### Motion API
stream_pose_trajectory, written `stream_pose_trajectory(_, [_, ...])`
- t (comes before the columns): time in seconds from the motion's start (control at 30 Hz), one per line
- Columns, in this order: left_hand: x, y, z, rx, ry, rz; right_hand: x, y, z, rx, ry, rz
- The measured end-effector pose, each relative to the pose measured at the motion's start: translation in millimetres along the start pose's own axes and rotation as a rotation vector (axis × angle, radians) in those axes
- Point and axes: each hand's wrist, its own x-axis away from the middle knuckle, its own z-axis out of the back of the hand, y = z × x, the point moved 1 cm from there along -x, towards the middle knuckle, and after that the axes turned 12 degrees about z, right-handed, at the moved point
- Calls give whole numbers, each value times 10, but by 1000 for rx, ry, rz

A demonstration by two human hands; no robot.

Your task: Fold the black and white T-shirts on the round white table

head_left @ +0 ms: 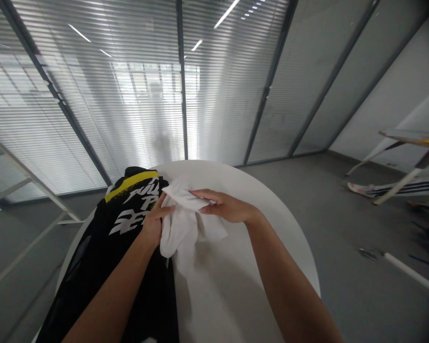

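A bunched white cloth (184, 224) hangs between my two hands above the round white table (264, 193); its folds hide whether it is a garment. My left hand (153, 224) grips its left side, thumb on top and the other fingers partly hidden behind. On the right, the cloth's upper edge is pinched between the thumb and fingers of my right hand (225, 205). A black garment (89, 257) with a yellow band and white lettering lies along the left of the table, partly under my left forearm.
Beyond the table stands a glass partition (221, 109) with blinds. A white metal frame (39, 190) is at the left. To the right are a wooden-edged seat or table (414, 138), a person's striped trouser leg (403, 186) and a white pole (411, 271) near the floor.
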Motion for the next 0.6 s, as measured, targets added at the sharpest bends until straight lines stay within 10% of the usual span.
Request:
stream_pose_trajectory(0.33, [828,562,-165,-379,202,-14,-66,-504,-112,-461,213,-134])
stream_pose_trajectory(0.6, [1957,595,643,-761,612,38,-440,-444,-549,-951,-193,-215])
